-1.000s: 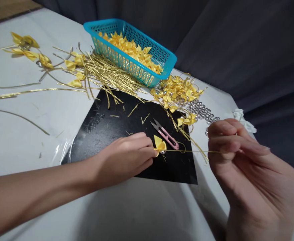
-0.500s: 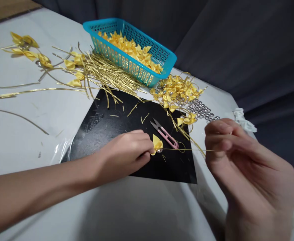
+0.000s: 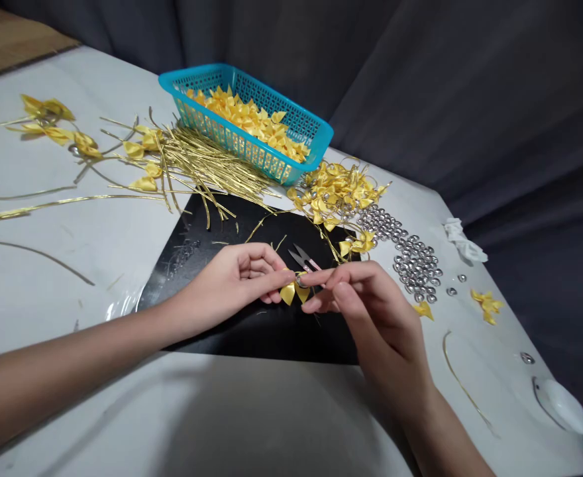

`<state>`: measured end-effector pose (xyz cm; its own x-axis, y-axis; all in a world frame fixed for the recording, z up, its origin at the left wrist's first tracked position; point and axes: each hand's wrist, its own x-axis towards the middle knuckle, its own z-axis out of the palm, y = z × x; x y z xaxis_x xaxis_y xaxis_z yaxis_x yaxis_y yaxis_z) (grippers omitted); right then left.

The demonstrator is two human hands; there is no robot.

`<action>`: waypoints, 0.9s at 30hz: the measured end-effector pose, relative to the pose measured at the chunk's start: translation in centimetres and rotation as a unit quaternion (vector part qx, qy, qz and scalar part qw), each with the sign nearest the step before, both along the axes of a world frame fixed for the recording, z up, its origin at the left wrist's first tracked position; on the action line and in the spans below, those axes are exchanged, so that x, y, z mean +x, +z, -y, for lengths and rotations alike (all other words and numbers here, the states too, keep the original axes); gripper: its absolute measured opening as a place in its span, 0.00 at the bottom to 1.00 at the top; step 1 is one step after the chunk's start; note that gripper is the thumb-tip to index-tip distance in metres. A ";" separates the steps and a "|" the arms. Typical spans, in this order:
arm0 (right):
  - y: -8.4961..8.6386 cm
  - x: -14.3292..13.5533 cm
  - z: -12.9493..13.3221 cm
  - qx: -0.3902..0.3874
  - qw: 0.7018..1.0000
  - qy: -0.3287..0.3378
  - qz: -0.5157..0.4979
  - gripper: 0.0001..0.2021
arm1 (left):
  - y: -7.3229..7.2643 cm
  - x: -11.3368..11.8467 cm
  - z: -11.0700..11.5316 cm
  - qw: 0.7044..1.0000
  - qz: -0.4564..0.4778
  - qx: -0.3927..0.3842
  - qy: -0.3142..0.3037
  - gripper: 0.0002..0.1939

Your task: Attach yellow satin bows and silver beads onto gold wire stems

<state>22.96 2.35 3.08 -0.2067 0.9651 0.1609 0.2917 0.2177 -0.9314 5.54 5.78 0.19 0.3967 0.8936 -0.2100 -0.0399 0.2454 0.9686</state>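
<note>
Yellow bow (image 3: 287,293): tips point down in view (long axis unclear); left hand (image 3: 246,275): fingers clamped on bow; right hand (image 3: 383,318): fingers apart.

Ribbon bow (image 3: 287,293) over mat (image 3: 271,344), snips (image 3: 312,264) and basket (image 3: 324,140) behind, beads (image 3: 417,265) at right.

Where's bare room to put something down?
The white table is bare between the forearms, nearside of the black mat, and nearly bare between left forearm and curved cord. Crowded: mid-mat, where the left hand pinches a yellow bow; behind, with gold cords and blue basket; rightward, with silver beads.
</note>
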 end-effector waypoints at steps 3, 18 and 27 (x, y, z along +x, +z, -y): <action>0.0 0.1 0.2 0.032 0.999 0.000 0.024 0.06 | 0.0 -0.2 -0.1 1.000 0.016 0.007 -0.010 0.07; -0.2 0.6 0.1 0.031 0.997 0.048 0.052 0.08 | 0.0 -0.3 -0.3 0.999 0.028 0.002 -0.030 0.07; 0.7 1.3 -0.4 0.110 0.976 0.131 0.138 0.08 | -0.2 -0.4 -0.3 0.998 0.037 -0.001 -0.059 0.08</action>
<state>24.29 2.72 3.75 -0.5064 0.8219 0.2610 0.4323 0.5038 -0.7479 5.16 6.04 0.03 0.5129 0.8398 -0.1779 -0.0817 0.2541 0.9637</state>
